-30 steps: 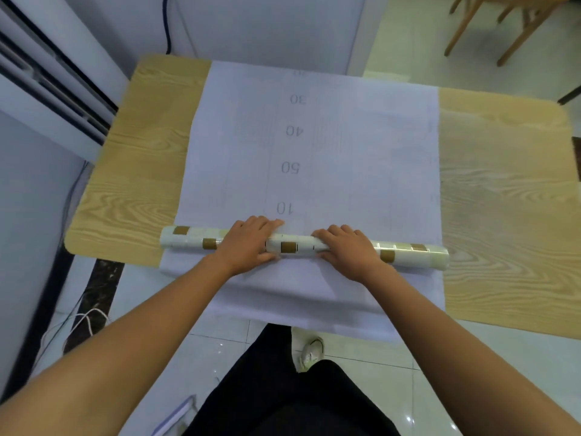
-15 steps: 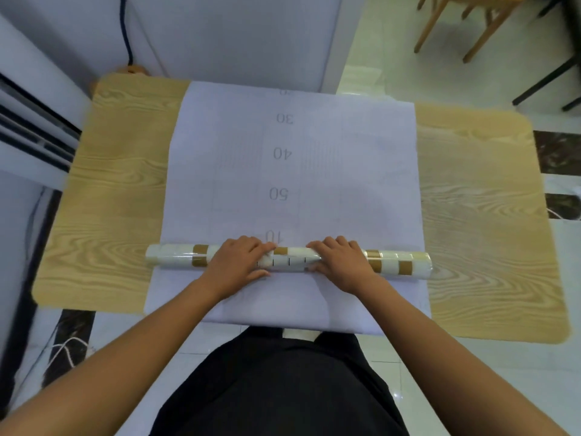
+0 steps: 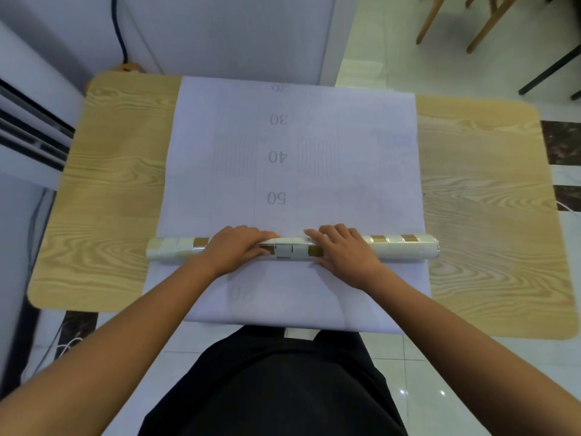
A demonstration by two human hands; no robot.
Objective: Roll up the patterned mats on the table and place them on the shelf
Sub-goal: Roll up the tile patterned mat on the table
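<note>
A rolled mat, white with gold squares, lies crosswise on the wooden table. My left hand and my right hand sit side by side on its middle. On each hand the fingers curl over the top and the thumb lies on the near side. The flat white sheet with upside-down numbers 30, 40 and 50 stretches away beyond the roll. More white sheet lies between the roll and me and hangs over the table's near edge. No shelf is in view.
A white slatted unit stands against the table's left side, and a white wall with a dark cable is behind the table. Wooden chair legs stand on the tiled floor at the far right. Bare wood shows on either side of the sheet.
The roll has moved away from me over the sheet, and the number 10 is now covered. Both hands stayed on the roll.
</note>
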